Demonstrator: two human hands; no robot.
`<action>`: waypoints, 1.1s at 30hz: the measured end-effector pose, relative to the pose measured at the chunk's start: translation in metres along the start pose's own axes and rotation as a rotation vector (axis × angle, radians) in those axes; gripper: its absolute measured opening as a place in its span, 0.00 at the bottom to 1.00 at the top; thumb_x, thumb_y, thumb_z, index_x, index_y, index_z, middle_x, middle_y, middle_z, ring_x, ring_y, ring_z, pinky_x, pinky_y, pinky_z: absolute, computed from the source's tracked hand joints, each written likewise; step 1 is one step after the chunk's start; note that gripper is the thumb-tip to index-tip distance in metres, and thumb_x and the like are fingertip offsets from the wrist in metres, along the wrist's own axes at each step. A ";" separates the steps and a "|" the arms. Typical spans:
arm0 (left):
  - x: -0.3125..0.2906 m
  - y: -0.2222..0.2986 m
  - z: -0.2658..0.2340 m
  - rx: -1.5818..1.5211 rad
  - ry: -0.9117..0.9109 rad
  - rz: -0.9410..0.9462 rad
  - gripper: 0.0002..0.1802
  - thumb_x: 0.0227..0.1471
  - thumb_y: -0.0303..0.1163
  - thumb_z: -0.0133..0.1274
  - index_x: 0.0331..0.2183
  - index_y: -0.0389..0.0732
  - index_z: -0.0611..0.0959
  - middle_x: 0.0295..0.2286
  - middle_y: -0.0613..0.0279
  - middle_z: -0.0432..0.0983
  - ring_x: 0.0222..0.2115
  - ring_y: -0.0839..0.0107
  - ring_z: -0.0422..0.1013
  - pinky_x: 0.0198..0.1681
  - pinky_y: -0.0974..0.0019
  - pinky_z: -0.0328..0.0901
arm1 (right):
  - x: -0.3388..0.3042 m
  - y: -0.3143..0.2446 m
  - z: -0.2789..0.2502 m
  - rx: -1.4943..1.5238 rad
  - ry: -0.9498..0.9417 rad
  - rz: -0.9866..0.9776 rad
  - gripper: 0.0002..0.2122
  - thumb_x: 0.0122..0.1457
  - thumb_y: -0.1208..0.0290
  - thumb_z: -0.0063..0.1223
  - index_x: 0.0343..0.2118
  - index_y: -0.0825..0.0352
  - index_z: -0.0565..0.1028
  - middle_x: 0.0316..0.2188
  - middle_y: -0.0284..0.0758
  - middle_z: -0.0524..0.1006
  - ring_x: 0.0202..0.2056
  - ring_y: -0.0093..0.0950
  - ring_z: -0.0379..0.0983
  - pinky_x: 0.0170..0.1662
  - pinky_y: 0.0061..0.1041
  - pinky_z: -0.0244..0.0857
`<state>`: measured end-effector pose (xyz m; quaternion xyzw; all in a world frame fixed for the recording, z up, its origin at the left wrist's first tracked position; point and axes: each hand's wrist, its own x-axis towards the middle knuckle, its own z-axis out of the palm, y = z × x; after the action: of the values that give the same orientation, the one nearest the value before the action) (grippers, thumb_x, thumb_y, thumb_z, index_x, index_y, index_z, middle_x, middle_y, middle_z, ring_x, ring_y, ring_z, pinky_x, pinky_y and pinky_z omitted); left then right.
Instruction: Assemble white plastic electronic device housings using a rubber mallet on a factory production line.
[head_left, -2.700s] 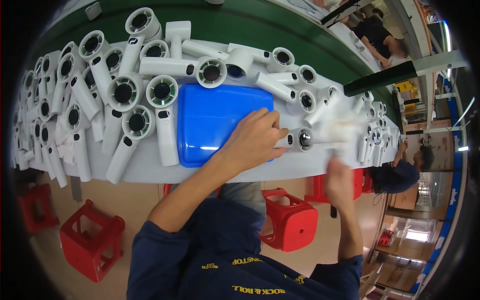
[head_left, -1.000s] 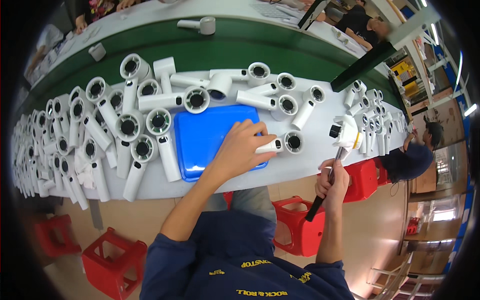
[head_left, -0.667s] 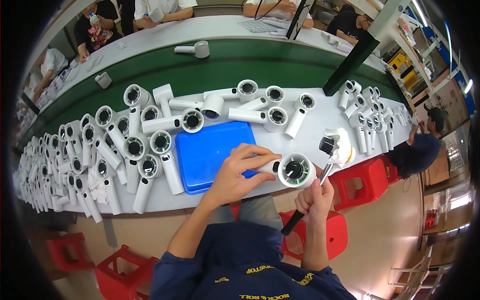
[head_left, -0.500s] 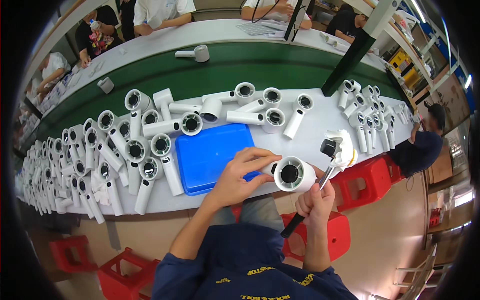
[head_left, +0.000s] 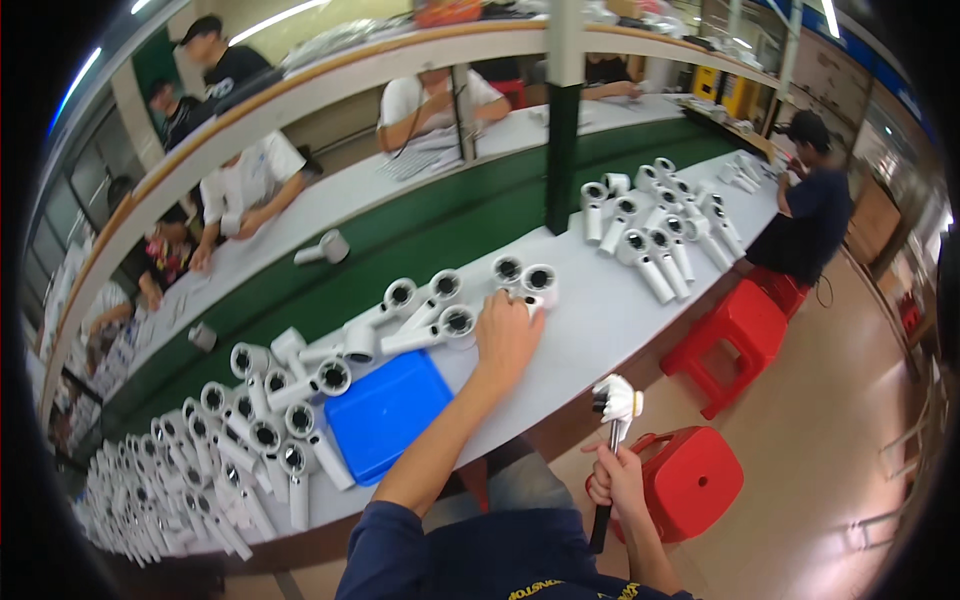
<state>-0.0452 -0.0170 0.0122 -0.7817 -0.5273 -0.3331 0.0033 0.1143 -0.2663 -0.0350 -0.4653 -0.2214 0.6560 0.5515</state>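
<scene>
Out over the table, my left hand is closed round the handle of a white handheld fan. Its round head with a dark centre shows past my fingers, close beside another white fan; the hand covers most of the handle. Off the table's near edge, my right hand grips the black handle of a hammer. The hammer points upward, with a metal shaft, a dark face on one side and white wrapping held by a yellow band on the other.
A blue tray lies near the table edge. Many white fans crowd the left, with another group at the right. A dark post rises beyond the table. Red stools stand nearby; co-workers sit across and at right.
My left hand has carried the fan from in front of me to the far side of the table. The right hand with the hammer has lowered away from it. The view has turned right.
</scene>
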 end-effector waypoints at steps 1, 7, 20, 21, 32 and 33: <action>0.013 -0.001 0.016 0.081 0.000 -0.005 0.19 0.49 0.39 0.64 0.33 0.30 0.84 0.34 0.45 0.77 0.39 0.51 0.73 0.42 0.53 0.70 | -0.006 0.000 -0.007 -0.021 0.011 0.018 0.12 0.72 0.66 0.43 0.46 0.71 0.73 0.13 0.22 0.54 0.11 0.14 0.47 0.14 0.18 0.41; 0.052 0.055 0.052 0.404 0.193 0.164 0.13 0.51 0.27 0.56 0.41 0.36 0.80 0.38 0.50 0.72 0.35 0.55 0.74 0.37 0.57 0.71 | -0.042 0.007 -0.059 0.000 0.080 0.047 0.11 0.72 0.67 0.45 0.43 0.70 0.74 0.13 0.22 0.55 0.11 0.13 0.48 0.15 0.18 0.41; 0.076 0.159 0.182 -0.355 -0.283 -0.030 0.18 0.54 0.37 0.58 0.45 0.45 0.71 0.43 0.34 0.68 0.39 0.37 0.74 0.41 0.41 0.71 | -0.097 0.045 -0.093 -0.225 0.242 -0.152 0.09 0.70 0.63 0.48 0.39 0.62 0.75 0.11 0.20 0.57 0.08 0.14 0.50 0.11 0.18 0.43; 0.073 0.152 0.180 -0.355 -0.281 -0.045 0.18 0.54 0.37 0.58 0.45 0.45 0.71 0.43 0.34 0.68 0.39 0.37 0.74 0.41 0.41 0.71 | -0.095 0.042 -0.094 -0.237 0.251 -0.139 0.08 0.70 0.64 0.48 0.40 0.62 0.75 0.11 0.20 0.57 0.08 0.14 0.51 0.11 0.18 0.43; -0.088 0.037 -0.111 -0.816 -0.428 0.156 0.26 0.52 0.23 0.59 0.54 0.39 0.75 0.44 0.52 0.72 0.48 0.54 0.72 0.50 0.60 0.67 | -0.002 -0.030 -0.021 -0.056 0.019 -0.226 0.17 0.71 0.71 0.43 0.60 0.68 0.66 0.13 0.22 0.54 0.10 0.14 0.50 0.12 0.17 0.42; -0.103 0.028 -0.128 -0.828 -0.434 0.105 0.28 0.52 0.24 0.59 0.56 0.40 0.75 0.44 0.53 0.73 0.47 0.55 0.73 0.50 0.61 0.67 | 0.009 -0.025 -0.012 -0.024 0.004 -0.283 0.18 0.71 0.70 0.43 0.61 0.68 0.66 0.14 0.23 0.55 0.10 0.13 0.50 0.12 0.17 0.42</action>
<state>-0.1113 -0.1603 0.0675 -0.7943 -0.2983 -0.3439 -0.4023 0.1380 -0.2532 -0.0233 -0.4375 -0.2914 0.5680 0.6333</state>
